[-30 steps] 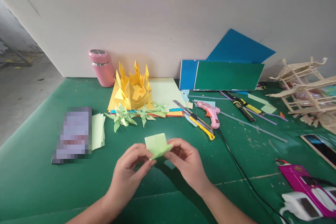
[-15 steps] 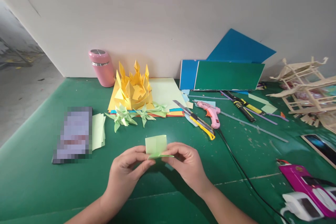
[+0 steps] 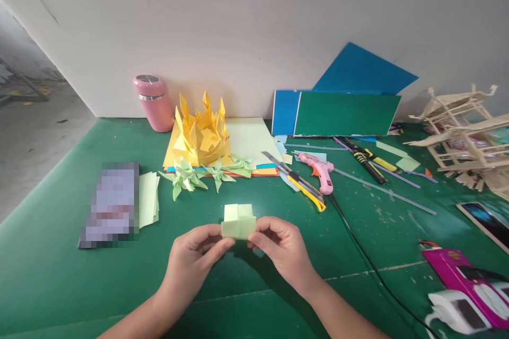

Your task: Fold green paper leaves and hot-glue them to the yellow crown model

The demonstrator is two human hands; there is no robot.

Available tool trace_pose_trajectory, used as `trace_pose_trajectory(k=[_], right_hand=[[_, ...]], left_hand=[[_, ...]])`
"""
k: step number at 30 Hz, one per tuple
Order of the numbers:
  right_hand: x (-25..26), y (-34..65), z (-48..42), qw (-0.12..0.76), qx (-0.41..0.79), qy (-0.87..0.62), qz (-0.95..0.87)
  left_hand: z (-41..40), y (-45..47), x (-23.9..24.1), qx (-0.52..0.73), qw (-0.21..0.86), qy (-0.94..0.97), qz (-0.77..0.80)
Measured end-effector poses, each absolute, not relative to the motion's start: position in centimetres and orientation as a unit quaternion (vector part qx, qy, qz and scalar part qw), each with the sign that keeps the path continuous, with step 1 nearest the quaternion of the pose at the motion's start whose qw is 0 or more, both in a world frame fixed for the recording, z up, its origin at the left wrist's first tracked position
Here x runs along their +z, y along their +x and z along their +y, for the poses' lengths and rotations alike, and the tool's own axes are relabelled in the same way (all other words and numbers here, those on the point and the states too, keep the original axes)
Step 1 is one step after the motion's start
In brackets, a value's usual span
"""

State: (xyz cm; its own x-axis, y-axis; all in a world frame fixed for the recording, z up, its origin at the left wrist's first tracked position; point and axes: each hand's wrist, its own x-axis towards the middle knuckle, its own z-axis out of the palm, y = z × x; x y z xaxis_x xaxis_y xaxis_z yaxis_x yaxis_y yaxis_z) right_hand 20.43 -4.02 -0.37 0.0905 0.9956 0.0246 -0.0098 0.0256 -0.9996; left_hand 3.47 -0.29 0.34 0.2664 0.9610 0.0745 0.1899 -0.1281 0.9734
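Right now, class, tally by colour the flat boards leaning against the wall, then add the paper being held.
Blue flat boards: 2
Green flat board: 1
Pale green folded paper, pinched between left hand and right hand: 1
Total: 4

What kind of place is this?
Probably a craft or model-making workbench. The left hand and right hand pinch a folded light green paper over a green mat. Nearby are a yellow origami crown, a pink glue gun, a utility knife and a wooden stick model.
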Motion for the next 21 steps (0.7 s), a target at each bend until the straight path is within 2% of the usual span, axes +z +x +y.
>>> trace_pose_trajectory(k=[9,13,21], right_hand=[[-0.51,20.33,-4.06,0.529,0.432,-0.521,-0.512],[-0.43,20.13,-3.93,0.529,0.46,-0.52,-0.489],[-0.49,20.18,-3.71,0.536,0.532,-0.493,-0.432]], left_hand=[[-0.56,3.4,0.54,0.408,0.414,0.663,0.472],[-0.6,3.43,0.3,0.423,0.383,0.686,0.452],[-0.59,3.42,-0.02,0.434,0.458,0.647,0.428]])
